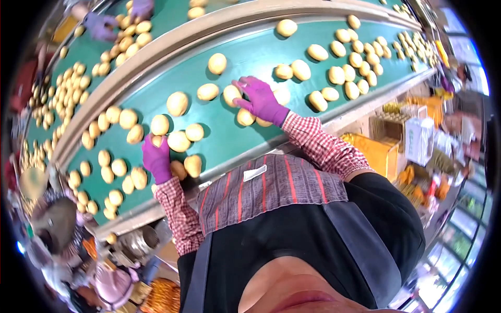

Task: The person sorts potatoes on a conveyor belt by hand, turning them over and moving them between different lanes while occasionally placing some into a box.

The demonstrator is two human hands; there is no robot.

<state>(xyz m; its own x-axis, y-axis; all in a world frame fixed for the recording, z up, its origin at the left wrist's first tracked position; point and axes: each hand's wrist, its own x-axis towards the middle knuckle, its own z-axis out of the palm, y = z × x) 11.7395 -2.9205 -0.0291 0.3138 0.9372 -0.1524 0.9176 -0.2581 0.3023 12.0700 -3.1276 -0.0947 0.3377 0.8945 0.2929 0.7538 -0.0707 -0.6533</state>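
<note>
My left hand (157,159), in a purple glove, is closed around a potato (158,141) that shows between its fingertips. Other potatoes, such as this large one (179,141), lie right beside it on the green conveyor belt (229,148). My right hand (261,99), gloved the same way, reaches over the belt with thumb and fingers apart. Its fingertips touch the right side of a potato (232,96). Partly hidden under and beside that palm are more potatoes, among them one (246,117) below the thumb and one (282,96) behind the hand.
A raised beige divider (172,49) separates this belt from a second one with many potatoes, where a co-worker's purple-gloved hands (102,27) work. The belt's metal edge (334,123) runs close to my apron. Yellow crates (373,156) and a white box (419,140) stand to the right.
</note>
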